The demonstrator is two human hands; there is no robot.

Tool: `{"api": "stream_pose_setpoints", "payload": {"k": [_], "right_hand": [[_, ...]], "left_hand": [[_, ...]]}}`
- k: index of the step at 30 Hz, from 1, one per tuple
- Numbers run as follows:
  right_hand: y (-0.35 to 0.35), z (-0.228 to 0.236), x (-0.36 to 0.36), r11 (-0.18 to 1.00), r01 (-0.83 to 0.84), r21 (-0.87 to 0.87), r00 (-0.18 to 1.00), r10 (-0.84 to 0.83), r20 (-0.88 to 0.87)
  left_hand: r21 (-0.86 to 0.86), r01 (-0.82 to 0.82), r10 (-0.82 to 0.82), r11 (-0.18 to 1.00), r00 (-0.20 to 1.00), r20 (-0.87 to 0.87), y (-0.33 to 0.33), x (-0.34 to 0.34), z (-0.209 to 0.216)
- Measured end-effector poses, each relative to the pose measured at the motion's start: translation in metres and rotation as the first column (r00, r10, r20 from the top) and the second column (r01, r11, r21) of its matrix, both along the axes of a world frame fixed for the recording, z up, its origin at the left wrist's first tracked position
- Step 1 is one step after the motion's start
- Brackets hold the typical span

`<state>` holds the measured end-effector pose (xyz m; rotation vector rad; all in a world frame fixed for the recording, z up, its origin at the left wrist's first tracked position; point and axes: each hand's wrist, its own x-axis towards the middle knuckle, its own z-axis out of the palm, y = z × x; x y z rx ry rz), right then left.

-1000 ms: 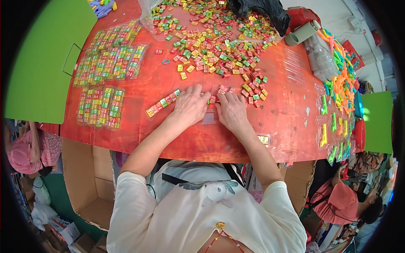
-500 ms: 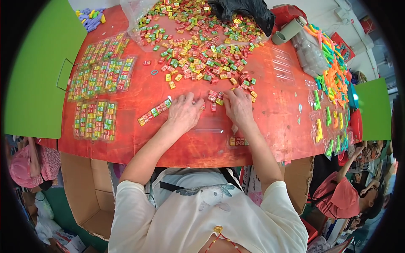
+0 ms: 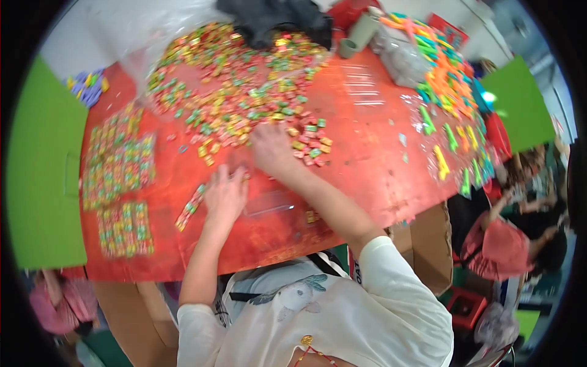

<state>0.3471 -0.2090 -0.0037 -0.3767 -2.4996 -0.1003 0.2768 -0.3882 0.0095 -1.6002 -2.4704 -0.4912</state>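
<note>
Boxes (image 3: 244, 98), small, red, yellow and green, heaped over far middle of counter (image 3: 379, 189). Our right hand (image 3: 273, 148) at their near edge, blurred; whether its fingers (image 3: 262, 136) grip any, we cannot tell. Our left hand (image 3: 226, 196) nearer, fingers slightly apart, grip unclear to us. Row of boxes (image 3: 191, 209) just left of it; filled clear packs (image 3: 125, 229) farther left.

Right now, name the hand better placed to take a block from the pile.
Likely the right hand: it's at the pile, while the left hand is beside the block row.
</note>
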Motion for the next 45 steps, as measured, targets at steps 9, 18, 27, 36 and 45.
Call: {"api": "stream_pose_setpoints", "payload": {"k": [9,18,27,36,45], "right_hand": [[-0.040,0.016,0.022,0.979,0.045,-0.199,0.998,-0.035,0.057],[-0.024,0.017,0.046,0.964,-0.045,-0.262,0.993,0.072,0.096],[-0.024,0.024,0.076,0.923,-0.017,-0.384,0.993,0.059,0.098],[-0.023,0.017,0.073,0.972,-0.048,-0.231,0.992,0.074,0.102],[-0.028,0.021,0.051,0.992,-0.031,-0.122,0.992,0.045,0.117]], "left_hand": [[-0.024,-0.010,0.009,1.000,1.000,-0.011,0.003,-0.001,0.003],[-0.009,-0.021,0.021,1.000,1.000,0.015,0.005,0.002,0.007],[-0.021,0.006,-0.006,1.000,1.000,0.031,0.004,0.000,0.005],[-0.036,-0.010,0.009,0.999,1.000,-0.024,0.006,0.001,0.001],[-0.082,0.016,-0.017,0.996,1.000,-0.020,0.007,0.001,0.007]]}}
